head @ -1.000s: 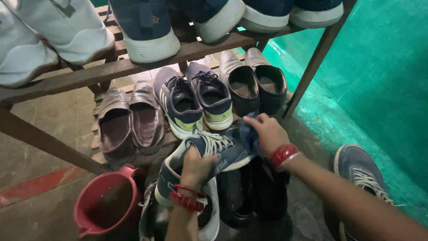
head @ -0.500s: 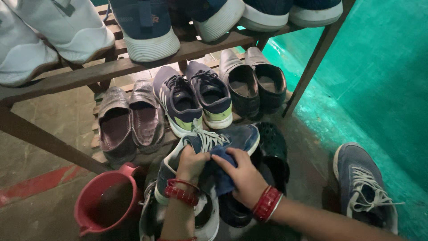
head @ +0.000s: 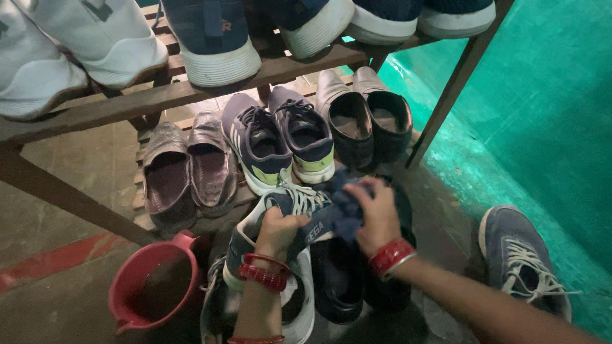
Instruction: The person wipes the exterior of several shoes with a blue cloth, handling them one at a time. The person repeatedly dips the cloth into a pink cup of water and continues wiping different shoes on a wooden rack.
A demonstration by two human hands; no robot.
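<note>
My left hand (head: pixel 278 230) grips a blue sneaker with white laces (head: pixel 288 210) by its side, holding it above other shoes on the floor. My right hand (head: pixel 378 215) presses a dark blue cloth (head: pixel 342 209) against the sneaker's toe end. Red bangles circle both wrists. Under the sneaker lie a white shoe (head: pixel 301 312) and dark shoes (head: pixel 336 280).
A pink bucket (head: pixel 152 288) with water stands at the lower left. A wooden shoe rack (head: pixel 191 89) holds brown shoes (head: pixel 186 169), grey sneakers (head: pixel 280 137) and black shoes (head: pixel 363 118) below, more above. A lone blue sneaker (head: pixel 524 258) lies right, by a green wall (head: pixel 548 95).
My right hand has slid the cloth along the sneaker, from the toe down to its middle and back toward the toe. My left hand has kept its hold.
</note>
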